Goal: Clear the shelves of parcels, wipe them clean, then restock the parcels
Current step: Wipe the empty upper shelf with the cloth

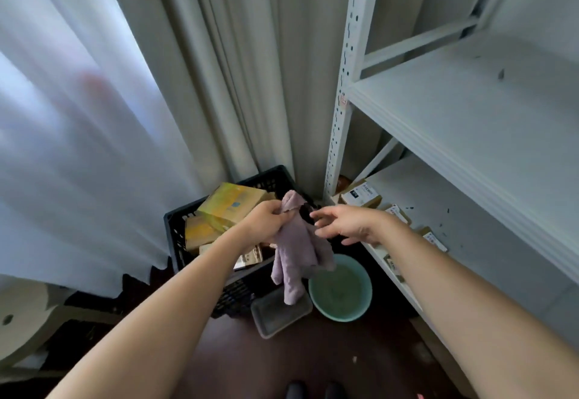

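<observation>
Black crate [175, 226] on floor, holding yellow parcels [230, 202]. Left hand [266, 218] above it, fingers curled round lilac cloth [297, 248] hanging over green basin [340, 287]. Right hand [344, 223] beside cloth, fingers spread, holding nothing. Parcels [360, 195] on lower shelf [470, 242]; upper shelf [454, 107] bare.

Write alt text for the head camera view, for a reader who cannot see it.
A person's left hand grips a hanging lilac cloth while the open right hand reaches toward it, above a green basin on the floor. A black crate of yellow boxes stands left; a white shelf unit at right holds small parcels on its lower shelf.
</observation>
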`<act>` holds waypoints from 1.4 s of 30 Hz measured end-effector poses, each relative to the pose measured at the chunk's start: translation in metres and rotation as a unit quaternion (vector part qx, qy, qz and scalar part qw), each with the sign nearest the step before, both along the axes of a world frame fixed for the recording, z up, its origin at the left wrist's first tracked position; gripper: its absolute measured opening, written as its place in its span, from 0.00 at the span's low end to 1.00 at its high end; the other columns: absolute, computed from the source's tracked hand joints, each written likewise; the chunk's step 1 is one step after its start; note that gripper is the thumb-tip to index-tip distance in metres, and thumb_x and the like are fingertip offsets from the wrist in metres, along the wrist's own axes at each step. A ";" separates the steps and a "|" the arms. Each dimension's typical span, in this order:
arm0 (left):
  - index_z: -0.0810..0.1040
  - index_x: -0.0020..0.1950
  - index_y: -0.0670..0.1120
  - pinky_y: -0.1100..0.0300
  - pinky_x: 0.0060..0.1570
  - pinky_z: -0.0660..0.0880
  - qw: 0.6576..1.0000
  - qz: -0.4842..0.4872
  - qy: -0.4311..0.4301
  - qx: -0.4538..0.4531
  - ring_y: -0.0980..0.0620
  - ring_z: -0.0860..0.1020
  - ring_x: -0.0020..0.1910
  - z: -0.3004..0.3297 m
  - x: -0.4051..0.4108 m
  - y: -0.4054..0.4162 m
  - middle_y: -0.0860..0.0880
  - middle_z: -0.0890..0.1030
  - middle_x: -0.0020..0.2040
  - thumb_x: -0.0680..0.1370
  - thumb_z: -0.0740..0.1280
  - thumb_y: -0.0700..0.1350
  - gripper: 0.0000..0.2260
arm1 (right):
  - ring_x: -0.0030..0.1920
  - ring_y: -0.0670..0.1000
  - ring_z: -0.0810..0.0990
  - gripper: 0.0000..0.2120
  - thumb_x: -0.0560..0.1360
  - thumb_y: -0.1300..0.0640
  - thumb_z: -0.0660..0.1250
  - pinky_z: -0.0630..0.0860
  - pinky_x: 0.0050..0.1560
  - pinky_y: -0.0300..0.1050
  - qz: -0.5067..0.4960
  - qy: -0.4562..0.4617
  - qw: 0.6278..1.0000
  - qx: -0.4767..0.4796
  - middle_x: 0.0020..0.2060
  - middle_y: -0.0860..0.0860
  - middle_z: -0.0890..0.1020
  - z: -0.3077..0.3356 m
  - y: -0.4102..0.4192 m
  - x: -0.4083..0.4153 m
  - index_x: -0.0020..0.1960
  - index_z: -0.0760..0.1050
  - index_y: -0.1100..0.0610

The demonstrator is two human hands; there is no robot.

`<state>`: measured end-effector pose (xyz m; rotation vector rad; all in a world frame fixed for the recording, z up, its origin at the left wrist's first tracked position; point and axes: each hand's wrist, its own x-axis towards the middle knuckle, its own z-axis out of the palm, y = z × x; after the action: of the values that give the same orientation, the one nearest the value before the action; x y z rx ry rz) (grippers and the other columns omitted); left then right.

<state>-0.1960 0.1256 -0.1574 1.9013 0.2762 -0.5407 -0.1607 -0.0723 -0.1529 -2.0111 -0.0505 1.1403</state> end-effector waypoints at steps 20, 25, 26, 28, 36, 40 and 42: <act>0.83 0.50 0.41 0.59 0.43 0.81 0.988 -0.152 -0.024 -0.030 0.50 0.85 0.42 0.138 0.000 -0.111 0.44 0.86 0.44 0.73 0.65 0.67 0.28 | 0.42 0.56 0.81 0.09 0.81 0.62 0.61 0.77 0.42 0.47 -0.381 -0.187 0.900 0.097 0.46 0.58 0.83 0.145 -0.128 -0.065 0.56 0.79 0.61; 0.76 0.61 0.38 0.45 0.64 0.73 0.914 -0.373 0.123 -0.098 0.40 0.80 0.58 0.157 -0.016 -0.155 0.38 0.82 0.57 0.73 0.73 0.51 0.23 | 0.35 0.50 0.77 0.08 0.78 0.65 0.63 0.75 0.37 0.42 -0.500 -0.192 0.828 0.169 0.36 0.55 0.78 0.157 -0.181 -0.099 0.42 0.76 0.58; 0.76 0.62 0.38 0.45 0.65 0.72 0.901 -0.400 0.122 -0.115 0.40 0.79 0.60 0.160 -0.020 -0.167 0.38 0.81 0.59 0.74 0.72 0.47 0.21 | 0.36 0.50 0.77 0.07 0.79 0.63 0.62 0.76 0.38 0.43 -0.493 -0.180 0.831 0.184 0.37 0.55 0.78 0.158 -0.191 -0.109 0.44 0.75 0.57; 0.75 0.66 0.40 0.47 0.65 0.73 0.889 -0.412 0.104 -0.173 0.41 0.78 0.60 0.164 -0.028 -0.192 0.39 0.80 0.60 0.75 0.69 0.43 0.20 | 0.42 0.54 0.80 0.05 0.80 0.54 0.64 0.80 0.47 0.52 -0.472 -0.144 0.849 0.188 0.43 0.56 0.80 0.159 -0.211 -0.130 0.53 0.74 0.55; 0.73 0.61 0.36 0.50 0.56 0.78 0.867 -0.316 0.046 -0.383 0.42 0.80 0.52 0.177 -0.072 -0.312 0.37 0.80 0.52 0.73 0.64 0.32 0.17 | 0.57 0.59 0.81 0.40 0.75 0.26 0.46 0.70 0.65 0.68 -0.420 -0.035 0.886 0.192 0.54 0.57 0.83 0.145 -0.302 -0.215 0.66 0.74 0.56; 0.66 0.70 0.34 0.43 0.64 0.71 0.879 -0.281 0.029 -0.385 0.38 0.76 0.56 0.181 -0.106 -0.376 0.34 0.76 0.55 0.66 0.60 0.31 0.30 | 0.54 0.60 0.81 0.37 0.75 0.28 0.50 0.74 0.63 0.61 -0.434 -0.078 0.880 0.178 0.54 0.61 0.82 0.151 -0.353 -0.264 0.65 0.73 0.56; 0.66 0.69 0.34 0.42 0.65 0.69 0.886 -0.269 0.018 -0.378 0.38 0.75 0.56 0.181 -0.123 -0.404 0.33 0.75 0.54 0.63 0.58 0.31 0.32 | 0.51 0.59 0.82 0.35 0.72 0.28 0.55 0.77 0.57 0.57 -0.443 -0.095 0.876 0.165 0.51 0.60 0.83 0.156 -0.377 -0.285 0.62 0.75 0.56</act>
<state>-0.3185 -0.2787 0.0238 1.1745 -0.4175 -0.8966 -0.4459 -0.4498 0.0033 -1.5314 0.4990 0.3086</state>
